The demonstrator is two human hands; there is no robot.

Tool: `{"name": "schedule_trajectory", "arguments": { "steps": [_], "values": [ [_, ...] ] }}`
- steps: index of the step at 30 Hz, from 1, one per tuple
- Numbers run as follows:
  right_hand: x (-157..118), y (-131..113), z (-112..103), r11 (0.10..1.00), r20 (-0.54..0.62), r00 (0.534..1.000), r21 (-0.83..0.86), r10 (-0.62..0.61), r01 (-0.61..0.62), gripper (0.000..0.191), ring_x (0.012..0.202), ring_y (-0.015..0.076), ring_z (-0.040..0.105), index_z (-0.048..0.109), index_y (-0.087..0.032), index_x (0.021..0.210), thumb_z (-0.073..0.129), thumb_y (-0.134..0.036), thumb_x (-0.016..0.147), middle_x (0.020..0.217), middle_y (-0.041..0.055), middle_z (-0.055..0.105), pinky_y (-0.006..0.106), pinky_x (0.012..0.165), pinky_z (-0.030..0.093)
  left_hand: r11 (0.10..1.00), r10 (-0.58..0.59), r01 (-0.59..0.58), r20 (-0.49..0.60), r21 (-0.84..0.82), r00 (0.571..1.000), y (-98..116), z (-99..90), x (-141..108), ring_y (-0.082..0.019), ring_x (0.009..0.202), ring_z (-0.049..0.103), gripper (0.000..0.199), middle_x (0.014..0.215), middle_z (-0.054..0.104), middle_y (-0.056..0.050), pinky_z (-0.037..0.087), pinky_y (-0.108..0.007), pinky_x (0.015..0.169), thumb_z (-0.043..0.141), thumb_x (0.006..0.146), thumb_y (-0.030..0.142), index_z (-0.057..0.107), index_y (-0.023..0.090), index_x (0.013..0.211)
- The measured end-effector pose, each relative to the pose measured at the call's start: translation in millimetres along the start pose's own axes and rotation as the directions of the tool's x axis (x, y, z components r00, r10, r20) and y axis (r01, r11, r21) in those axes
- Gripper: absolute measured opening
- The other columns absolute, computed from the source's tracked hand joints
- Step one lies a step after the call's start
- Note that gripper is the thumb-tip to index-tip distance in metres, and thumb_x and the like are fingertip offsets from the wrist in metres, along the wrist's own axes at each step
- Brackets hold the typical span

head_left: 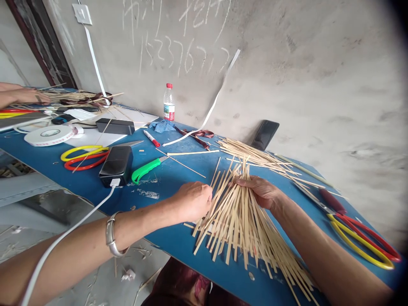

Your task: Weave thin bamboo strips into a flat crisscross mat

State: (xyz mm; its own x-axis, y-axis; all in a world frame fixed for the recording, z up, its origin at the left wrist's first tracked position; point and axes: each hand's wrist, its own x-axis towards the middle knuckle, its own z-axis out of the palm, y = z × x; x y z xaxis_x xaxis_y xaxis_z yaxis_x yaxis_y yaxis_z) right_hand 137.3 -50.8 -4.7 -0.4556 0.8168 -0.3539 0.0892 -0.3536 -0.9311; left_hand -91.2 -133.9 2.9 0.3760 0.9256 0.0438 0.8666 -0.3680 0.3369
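A fan of thin pale bamboo strips (pixel 234 225) lies spread across a blue counter (pixel 165 182), its lower ends splaying out and running past the near edge. The person's left hand (pixel 193 202) sits at the left side of the fan, its fingers (pixel 207 197) curled in against the strips, while the right hand (pixel 259 191) lies over the top of the fan, its fingers (pixel 245 182) bent down onto them. Both sets look closed, though whether either truly grips cannot be told. A silver bangle (pixel 111 236) circles the left wrist, and a white charging cable (pixel 63 236) runs beside that forearm from a black power bank (pixel 116 165). Just beyond the right hand lies a looser bundle of pale strips (pixel 251 153), with red-and-yellow scissors (pixel 360 242) to its right. Nearer the left hand are a green utility knife (pixel 146 170) and a second red-and-yellow pair of scissors (pixel 79 151). Farther along stand a clear plastic bottle with a red cap (pixel 168 104) and a white tape roll (pixel 49 136) — and at the far end, a co-worker's hand (pixel 28 97) rests near another heap of strips (pixel 76 97).
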Motion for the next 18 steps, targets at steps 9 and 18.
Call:
{"name": "schedule_trajectory", "arguments": {
  "steps": [9, 18],
  "values": [
    [0, 0, 0, 0.999, -0.033, 0.999, 0.04, 0.029, -0.028, 0.012, 0.073, 0.0242, 0.073, 0.069, -0.015, 0.083, 0.074, -0.023, 0.075, 0.079, 0.0085, 0.076, 0.039, 0.077, 0.06, 0.995, -0.082, 0.084, -0.042, 0.044, 0.996, -11, 0.7, -8, -0.023, 0.069, 0.065, 0.01, 0.075, 0.069, -0.005, 0.04, -0.029, 0.056, 0.053, 0.078, 0.016, 0.062, 0.019, 0.081],
    [-1, 0, 1, 0.999, -0.041, 0.999, 0.042, 0.027, -0.026, 0.013, 0.071, 0.0234, 0.073, 0.069, -0.015, 0.083, 0.075, -0.023, 0.074, 0.079, 0.0087, 0.076, 0.037, 0.075, 0.06, 0.999, 0.033, -0.033, -0.162, 0.001, 0.986, -5, 5.4, -18, -0.02, 0.08, 0.065, 0.026, 0.09, 0.069, -0.002, 0.046, -0.029, 0.067, 0.048, 0.088, 0.015, 0.065, 0.023, 0.106]
  ]
}}
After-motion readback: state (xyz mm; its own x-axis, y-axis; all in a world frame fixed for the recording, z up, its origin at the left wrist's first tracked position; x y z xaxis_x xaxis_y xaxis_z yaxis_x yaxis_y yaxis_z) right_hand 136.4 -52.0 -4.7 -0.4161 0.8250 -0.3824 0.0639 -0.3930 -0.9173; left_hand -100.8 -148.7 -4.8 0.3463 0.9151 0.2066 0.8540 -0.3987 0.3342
